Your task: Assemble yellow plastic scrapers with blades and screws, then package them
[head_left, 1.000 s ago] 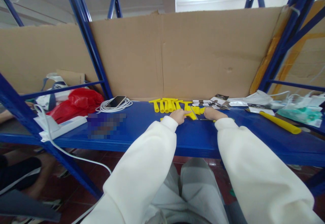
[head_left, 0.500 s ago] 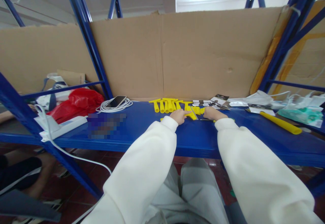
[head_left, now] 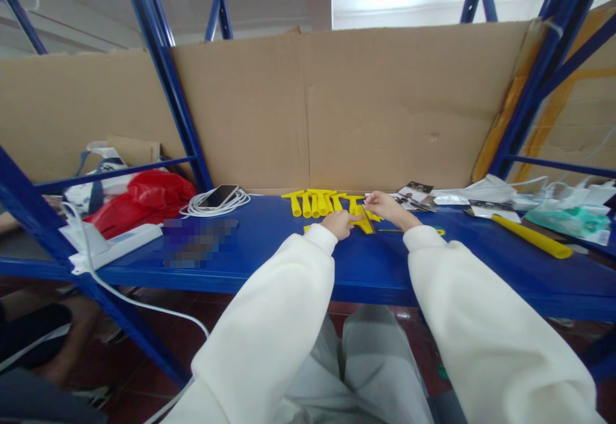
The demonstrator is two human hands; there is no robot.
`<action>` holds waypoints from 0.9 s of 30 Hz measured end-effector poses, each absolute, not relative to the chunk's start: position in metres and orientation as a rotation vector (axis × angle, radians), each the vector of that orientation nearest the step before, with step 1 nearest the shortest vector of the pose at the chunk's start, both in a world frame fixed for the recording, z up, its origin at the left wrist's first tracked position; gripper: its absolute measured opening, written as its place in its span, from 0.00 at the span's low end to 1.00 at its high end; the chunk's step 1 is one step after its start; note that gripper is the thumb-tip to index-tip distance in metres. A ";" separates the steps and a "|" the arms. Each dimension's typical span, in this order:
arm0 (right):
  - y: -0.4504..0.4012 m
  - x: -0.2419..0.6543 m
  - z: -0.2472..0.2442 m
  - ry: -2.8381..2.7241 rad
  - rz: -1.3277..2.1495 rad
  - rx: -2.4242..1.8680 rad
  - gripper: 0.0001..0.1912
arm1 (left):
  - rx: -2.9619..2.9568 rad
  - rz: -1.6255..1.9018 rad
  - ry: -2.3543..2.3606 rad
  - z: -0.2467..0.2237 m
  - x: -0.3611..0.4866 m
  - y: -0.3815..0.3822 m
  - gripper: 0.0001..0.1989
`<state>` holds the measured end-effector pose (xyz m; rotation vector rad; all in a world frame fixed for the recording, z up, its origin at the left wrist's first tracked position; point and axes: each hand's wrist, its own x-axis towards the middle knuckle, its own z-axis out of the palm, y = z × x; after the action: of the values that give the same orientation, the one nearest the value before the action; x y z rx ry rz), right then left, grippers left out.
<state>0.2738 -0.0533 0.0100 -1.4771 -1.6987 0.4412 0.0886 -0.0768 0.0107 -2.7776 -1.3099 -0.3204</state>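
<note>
Yellow T-shaped tool (head_left: 364, 224), one, clamped in left fingers (head_left: 352, 219); can't tell whether right fingers (head_left: 375, 199) meet; one phone (head_left: 220, 196).

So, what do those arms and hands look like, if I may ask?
They're a person's, in loose, plain off-white sleeves that narrow to snug cuffs at the wrists. I see no lettering on the cloth and no cables attached. The left grip and right grip are simply bare hands, without gloves; details as small as a ring can't be made out.
</note>
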 end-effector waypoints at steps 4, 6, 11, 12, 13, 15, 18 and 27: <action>-0.047 0.263 0.008 -1.729 0.510 -1.403 0.08 | -2.767 -0.325 -1.295 0.009 0.089 -0.075 0.24; -0.046 0.262 0.008 -1.726 0.502 -1.404 0.08 | -2.761 -0.320 -1.293 0.009 0.089 -0.075 0.24; -0.047 0.263 0.008 -1.674 0.514 -1.427 0.09 | -2.772 -0.295 -1.265 0.011 0.090 -0.077 0.25; -0.047 0.263 0.008 -1.669 0.522 -1.432 0.09 | -2.776 -0.291 -1.262 0.011 0.090 -0.077 0.25; -0.047 0.262 0.008 -1.665 0.527 -1.437 0.09 | -2.779 -0.289 -1.261 0.011 0.090 -0.078 0.25; -0.047 0.262 0.008 -1.657 0.531 -1.446 0.09 | -2.782 -0.293 -1.263 0.012 0.090 -0.079 0.24; -0.048 0.261 0.008 -1.649 0.542 -1.455 0.08 | -2.787 -0.297 -1.264 0.013 0.089 -0.080 0.24; -0.042 0.263 0.003 -1.626 0.462 -1.456 0.09 | -2.792 -0.273 -1.259 0.015 0.090 -0.084 0.24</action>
<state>0.2633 -0.0421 0.0027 -1.4560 -1.6256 0.4619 0.0897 -0.0837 0.0145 -2.7920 -1.2591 -0.2734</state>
